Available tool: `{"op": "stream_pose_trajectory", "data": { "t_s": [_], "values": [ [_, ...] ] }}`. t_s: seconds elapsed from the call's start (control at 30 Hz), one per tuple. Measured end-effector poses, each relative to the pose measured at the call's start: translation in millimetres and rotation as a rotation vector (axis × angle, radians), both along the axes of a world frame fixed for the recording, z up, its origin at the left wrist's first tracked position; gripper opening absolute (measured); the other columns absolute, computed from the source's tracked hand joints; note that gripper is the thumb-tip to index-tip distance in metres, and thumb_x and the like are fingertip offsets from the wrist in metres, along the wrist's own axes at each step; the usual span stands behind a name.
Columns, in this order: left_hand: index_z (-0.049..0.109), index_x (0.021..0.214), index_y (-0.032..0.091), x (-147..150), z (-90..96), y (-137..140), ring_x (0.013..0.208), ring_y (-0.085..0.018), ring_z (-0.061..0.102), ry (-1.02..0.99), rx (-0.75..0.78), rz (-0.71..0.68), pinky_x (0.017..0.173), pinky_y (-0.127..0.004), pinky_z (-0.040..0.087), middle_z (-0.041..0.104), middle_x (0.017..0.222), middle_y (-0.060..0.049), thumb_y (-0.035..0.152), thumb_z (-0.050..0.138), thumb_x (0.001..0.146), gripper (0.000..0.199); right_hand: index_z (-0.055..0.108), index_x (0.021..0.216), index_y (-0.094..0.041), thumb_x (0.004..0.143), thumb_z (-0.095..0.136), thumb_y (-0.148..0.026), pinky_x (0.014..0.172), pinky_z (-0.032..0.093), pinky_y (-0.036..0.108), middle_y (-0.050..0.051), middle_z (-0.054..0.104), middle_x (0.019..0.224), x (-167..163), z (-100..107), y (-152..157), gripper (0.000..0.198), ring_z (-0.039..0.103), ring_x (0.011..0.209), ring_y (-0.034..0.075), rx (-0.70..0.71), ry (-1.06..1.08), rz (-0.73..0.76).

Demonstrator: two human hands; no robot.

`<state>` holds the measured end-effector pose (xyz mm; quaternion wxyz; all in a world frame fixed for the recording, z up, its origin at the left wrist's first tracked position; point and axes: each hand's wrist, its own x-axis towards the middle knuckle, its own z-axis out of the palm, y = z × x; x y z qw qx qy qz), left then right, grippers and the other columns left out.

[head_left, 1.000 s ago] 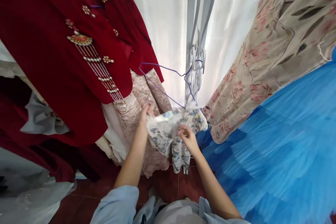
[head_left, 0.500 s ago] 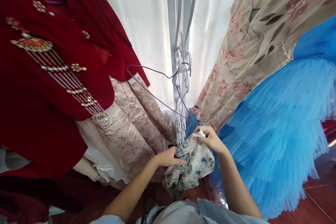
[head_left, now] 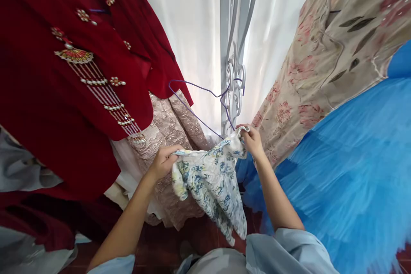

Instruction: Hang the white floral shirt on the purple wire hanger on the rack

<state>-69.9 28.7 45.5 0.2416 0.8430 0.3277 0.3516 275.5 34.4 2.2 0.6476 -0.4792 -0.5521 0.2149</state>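
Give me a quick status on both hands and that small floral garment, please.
Left hand and right hand each gripping a top corner of the floral garment, spread between them. Purple wire hanger just above, bare. Red dress and blue tulle crowd both sides.

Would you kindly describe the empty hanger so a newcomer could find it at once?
Look at the white curtain and its grey scrolled metal post. Hooked on that scrollwork, above the floral garment both hands hold, is the purple wire hanger, thin and the only bare one.
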Motion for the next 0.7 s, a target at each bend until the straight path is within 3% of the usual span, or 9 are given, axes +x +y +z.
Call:
{"op": "stream_pose_trajectory", "data": {
  "t_s": [0.1,0.2,0.3,0.43,0.5,0.6,0.7],
  "values": [
    [0.062,0.079,0.017,-6,14.0,8,0.068,-0.016,0.057,0.023,0.067,0.027,0.065,-0.027,0.042,0.062,0.073,-0.001,0.021,0.040,0.086,0.023,0.061,0.085,-0.018,0.091,0.044,-0.036,0.068,0.040,0.027,0.000,0.056,0.074,-39,1,12,0.025,0.048,0.071,0.016,0.020,0.023,-0.118],
    [0.057,0.076,0.018,-17,20.0,36,0.071,-0.018,0.056,0.112,0.209,0.157,0.068,-0.029,0.042,0.059,0.073,-0.002,0.016,0.040,0.084,0.019,0.052,0.078,-0.020,0.094,0.040,-0.040,0.067,0.038,0.027,-0.002,0.048,0.069,-59,1,14,0.028,0.043,0.069,0.016,0.007,0.076,-0.228],
    [0.055,0.075,0.019,-28,20.3,82,0.080,-0.022,0.056,0.220,0.326,0.267,0.075,-0.032,0.043,0.058,0.080,-0.005,0.011,0.040,0.078,0.017,0.051,0.077,-0.021,0.094,0.045,-0.045,0.065,0.036,0.027,-0.004,0.043,0.067,-53,4,4,0.030,0.040,0.067,0.015,0.021,0.063,-0.206],
    [0.060,0.079,0.018,-23,27.5,145,0.094,-0.024,0.056,0.325,0.338,0.376,0.085,-0.032,0.043,0.059,0.094,-0.009,0.006,0.042,0.075,0.022,0.054,0.077,-0.019,0.093,0.050,-0.046,0.066,0.036,0.027,-0.002,0.048,0.069,-30,13,-15,0.031,0.043,0.069,0.015,0.046,-0.073,-0.107],
    [0.064,0.086,0.017,-11,41.7,166,0.095,-0.023,0.056,0.298,0.340,0.485,0.083,-0.031,0.041,0.060,0.099,-0.010,0.006,0.043,0.079,0.025,0.055,0.076,-0.020,0.093,0.052,-0.046,0.064,0.035,0.026,-0.003,0.047,0.066,-23,17,-23,0.031,0.041,0.066,0.015,0.020,-0.146,-0.085],
    [0.067,0.092,0.019,14,75.7,185,0.082,-0.022,0.054,0.193,0.343,0.683,0.073,-0.030,0.037,0.062,0.088,-0.007,0.015,0.047,0.087,0.021,0.053,0.073,-0.020,0.092,0.051,-0.047,0.061,0.031,0.026,-0.004,0.041,0.062,-19,22,-31,0.033,0.037,0.062,0.014,-0.029,-0.228,-0.062],
    [0.067,0.090,0.018,49,110.4,195,0.075,-0.020,0.052,0.083,0.341,0.700,0.069,-0.030,0.033,0.061,0.076,-0.005,0.018,0.050,0.087,0.018,0.050,0.071,-0.021,0.092,0.050,-0.050,0.060,0.030,0.026,-0.004,0.038,0.059,-14,29,-38,0.035,0.036,0.060,0.014,-0.069,-0.275,-0.084]
  ]
}}
